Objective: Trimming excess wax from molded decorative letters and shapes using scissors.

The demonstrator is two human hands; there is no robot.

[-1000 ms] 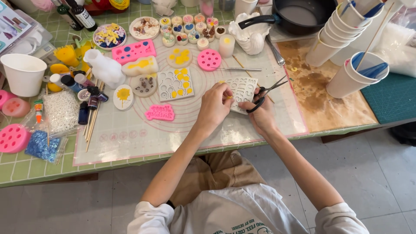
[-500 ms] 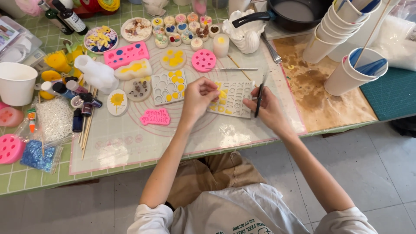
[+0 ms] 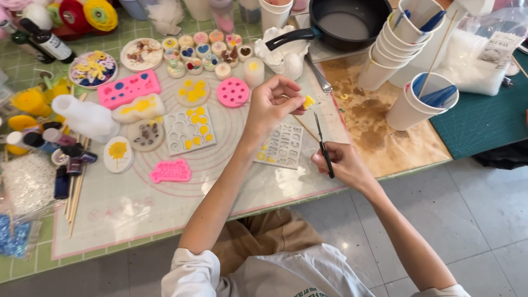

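Note:
My left hand (image 3: 273, 104) is raised above the mat and pinches a small yellow wax piece (image 3: 309, 101) between thumb and fingers. My right hand (image 3: 341, 164) rests near the table's front edge and grips a thin black-handled tool (image 3: 323, 145) that points up toward the yellow piece. Under and between the hands lies a translucent letter mould (image 3: 282, 145) on the clear silicone mat (image 3: 165, 203).
Pink moulds (image 3: 128, 88), a white mould with yellow fills (image 3: 190, 130), small wax cups (image 3: 203, 52) and paint bottles (image 3: 49, 44) fill the left. A black pan (image 3: 344, 22), stacked paper cups (image 3: 404, 44) and a stained board (image 3: 379, 124) lie to the right.
My left hand has lifted off the letter mould with a yellow piece in its fingers. My right hand has drawn back toward the table edge with the tool.

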